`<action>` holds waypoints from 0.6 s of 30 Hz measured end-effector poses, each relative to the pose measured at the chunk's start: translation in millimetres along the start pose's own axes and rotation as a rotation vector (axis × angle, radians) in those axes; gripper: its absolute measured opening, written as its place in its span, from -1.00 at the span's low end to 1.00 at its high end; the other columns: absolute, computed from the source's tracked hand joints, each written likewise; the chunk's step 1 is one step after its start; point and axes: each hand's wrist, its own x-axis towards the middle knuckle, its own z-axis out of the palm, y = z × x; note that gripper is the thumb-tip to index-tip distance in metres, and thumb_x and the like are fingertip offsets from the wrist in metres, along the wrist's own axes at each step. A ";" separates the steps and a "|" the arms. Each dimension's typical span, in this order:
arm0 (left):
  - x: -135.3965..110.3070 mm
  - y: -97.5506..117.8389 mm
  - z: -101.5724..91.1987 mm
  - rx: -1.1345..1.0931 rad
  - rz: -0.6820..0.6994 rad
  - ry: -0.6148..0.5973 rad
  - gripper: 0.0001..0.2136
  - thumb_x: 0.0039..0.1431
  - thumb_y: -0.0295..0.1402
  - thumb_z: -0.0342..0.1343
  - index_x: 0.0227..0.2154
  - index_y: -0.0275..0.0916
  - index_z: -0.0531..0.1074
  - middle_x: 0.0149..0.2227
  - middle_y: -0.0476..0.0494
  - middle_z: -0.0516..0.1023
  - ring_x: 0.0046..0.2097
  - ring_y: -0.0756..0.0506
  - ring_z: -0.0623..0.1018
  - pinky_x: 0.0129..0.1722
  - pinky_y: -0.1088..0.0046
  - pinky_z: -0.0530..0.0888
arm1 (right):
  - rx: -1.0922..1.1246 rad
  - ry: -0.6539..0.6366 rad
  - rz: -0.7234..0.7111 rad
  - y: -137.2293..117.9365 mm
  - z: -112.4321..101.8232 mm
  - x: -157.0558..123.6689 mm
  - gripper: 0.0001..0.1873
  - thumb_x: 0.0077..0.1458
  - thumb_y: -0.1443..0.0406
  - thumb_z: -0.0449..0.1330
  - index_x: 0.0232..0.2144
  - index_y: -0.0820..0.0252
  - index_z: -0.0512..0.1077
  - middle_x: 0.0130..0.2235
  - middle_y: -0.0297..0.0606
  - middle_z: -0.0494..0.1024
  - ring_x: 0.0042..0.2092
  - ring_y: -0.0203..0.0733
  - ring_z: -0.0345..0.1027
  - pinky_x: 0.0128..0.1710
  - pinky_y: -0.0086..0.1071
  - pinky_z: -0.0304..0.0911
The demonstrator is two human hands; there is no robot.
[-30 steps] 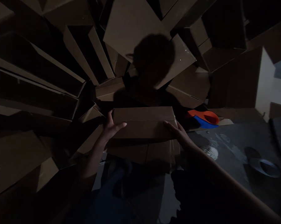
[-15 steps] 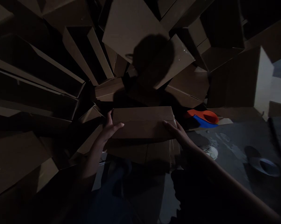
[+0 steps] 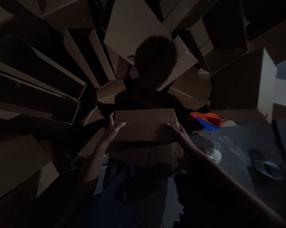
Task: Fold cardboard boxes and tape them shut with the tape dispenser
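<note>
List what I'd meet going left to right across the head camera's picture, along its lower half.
Lower-left carton → left hand → held cardboard box → right hand → orange-and-blue object → pale ring-shaped object.

No text, label, brand, number or sign is showing legibly: the central carton [image 3: 146, 131] is presenting plain brown faces, and the surrounding cartons [image 3: 130, 25], spreading from nine through twelve to three o'clock, are displaying no readable print.
</note>
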 end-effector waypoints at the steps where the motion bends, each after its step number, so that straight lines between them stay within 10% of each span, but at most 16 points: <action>1: -0.6 1.1 1.6 0.020 0.006 0.013 -0.18 0.00 -0.19 0.30 0.30 -0.12 0.06 0.27 -0.28 0.32 0.27 -0.32 0.36 0.28 0.04 0.30 | -0.001 -0.001 -0.002 1.0 -0.2 0.8 -0.29 -0.06 -0.11 0.38 0.09 0.02 0.43 0.06 -0.23 0.59 0.11 0.10 0.47 0.08 -0.15 0.46; 18: -1.0 7.2 6.5 -0.005 -0.039 0.063 -0.19 -0.07 -0.22 0.34 0.26 -0.12 0.14 0.12 -0.23 0.48 0.19 -0.30 0.47 0.22 0.10 0.38 | -0.010 -0.003 -0.013 5.2 -3.0 4.8 -0.30 -0.06 -0.11 0.39 0.08 0.00 0.44 0.07 -0.24 0.58 0.12 0.09 0.47 0.09 -0.16 0.45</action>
